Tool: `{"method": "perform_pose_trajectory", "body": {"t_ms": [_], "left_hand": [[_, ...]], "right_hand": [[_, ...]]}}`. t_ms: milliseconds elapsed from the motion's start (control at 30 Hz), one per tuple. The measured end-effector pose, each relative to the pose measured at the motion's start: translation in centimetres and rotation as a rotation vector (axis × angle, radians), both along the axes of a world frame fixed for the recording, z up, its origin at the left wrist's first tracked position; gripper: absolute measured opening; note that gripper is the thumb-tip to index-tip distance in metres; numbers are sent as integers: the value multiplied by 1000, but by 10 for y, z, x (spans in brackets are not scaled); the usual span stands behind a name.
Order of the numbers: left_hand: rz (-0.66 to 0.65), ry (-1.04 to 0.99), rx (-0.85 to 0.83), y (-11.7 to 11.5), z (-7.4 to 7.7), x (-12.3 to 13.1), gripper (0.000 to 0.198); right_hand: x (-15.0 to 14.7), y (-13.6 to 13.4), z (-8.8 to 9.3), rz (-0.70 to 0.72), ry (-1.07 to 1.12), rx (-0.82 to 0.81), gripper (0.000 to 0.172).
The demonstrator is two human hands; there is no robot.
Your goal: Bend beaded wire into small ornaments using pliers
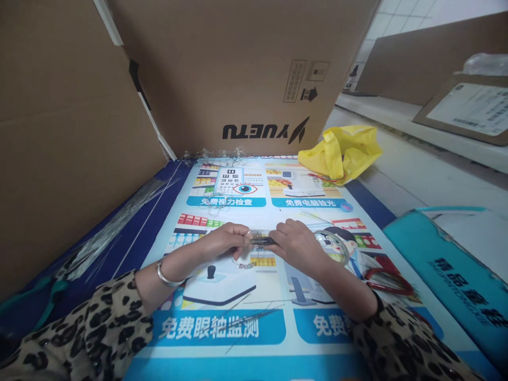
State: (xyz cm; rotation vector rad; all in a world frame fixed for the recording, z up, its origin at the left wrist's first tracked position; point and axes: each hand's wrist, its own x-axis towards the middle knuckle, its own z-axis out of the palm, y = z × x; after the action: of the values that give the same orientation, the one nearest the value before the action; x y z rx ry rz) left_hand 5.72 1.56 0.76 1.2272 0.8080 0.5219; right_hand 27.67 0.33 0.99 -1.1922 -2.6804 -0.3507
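Over the middle of the printed sheet (273, 296), my two hands meet. My left hand (222, 243) is closed, pinching a thin wire loop strung with small beads (246, 265), which hangs below the fingers. Wrapped in my right hand (299, 246) is a pair of pliers (262, 241); the dark jaws point left and reach the wire at my left fingertips. Fingers cover the exact spot where jaws and wire meet. Behind my right wrist lies a round coil (344, 255), partly hidden by the forearm.
Cardboard walls (238, 69) stand at the back and left. Wire lengths (115, 227) lie left, near a teal-handled tool (50, 301). Twisted wire pieces (222, 156) and a yellow bag (341, 153) sit at the back. A red-handled tool (389, 280) and teal box (456, 280) are right.
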Motion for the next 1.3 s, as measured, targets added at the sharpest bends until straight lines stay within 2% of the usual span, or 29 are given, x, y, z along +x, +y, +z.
{"method": "perform_pose_trajectory", "body": {"t_ms": [267, 767, 1100, 1300], "left_hand": [[-44, -25, -3, 1, 2, -1, 7], [7, -20, 67, -4, 3, 2, 10], [-89, 23, 53, -3, 3, 0, 10], [-161, -8, -10, -4, 4, 0, 9]], "right_hand": [[4, 3, -4, 61, 29, -2, 35], [4, -2, 14, 2, -14, 2, 36], [3, -1, 8, 83, -9, -6, 32], [3, -1, 11, 138, -49, 20, 28]]}}
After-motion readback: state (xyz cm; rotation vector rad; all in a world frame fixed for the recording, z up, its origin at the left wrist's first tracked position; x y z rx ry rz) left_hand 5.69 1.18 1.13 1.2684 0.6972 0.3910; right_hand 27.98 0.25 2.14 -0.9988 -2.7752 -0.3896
